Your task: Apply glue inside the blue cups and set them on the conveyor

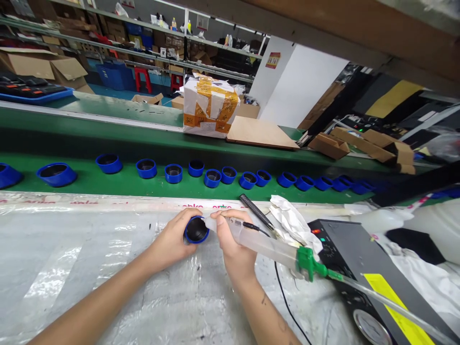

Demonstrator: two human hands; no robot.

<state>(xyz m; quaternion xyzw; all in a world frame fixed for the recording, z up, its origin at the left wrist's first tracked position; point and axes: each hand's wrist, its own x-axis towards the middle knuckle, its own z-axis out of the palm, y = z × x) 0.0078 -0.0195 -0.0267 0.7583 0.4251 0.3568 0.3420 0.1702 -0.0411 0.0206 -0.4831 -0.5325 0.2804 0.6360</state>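
Left hand [171, 241] holds a cap [196, 230] just left of the right hand [234, 244] and its syringe [264, 243]; row of caps [212, 178] behind on the belt [108, 186]; parcel [210, 105] farther back; control box [354, 247] at right.

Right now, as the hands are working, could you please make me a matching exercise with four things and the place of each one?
Things:
1. blue cap
2. clear syringe
3. taped parcel
4. white cloth

Places:
a. on the raised ledge behind the green belt
b. in the left hand
c. at the left corner of the grey control box
d. in the right hand

Right pairs: 1-b, 2-d, 3-a, 4-c.
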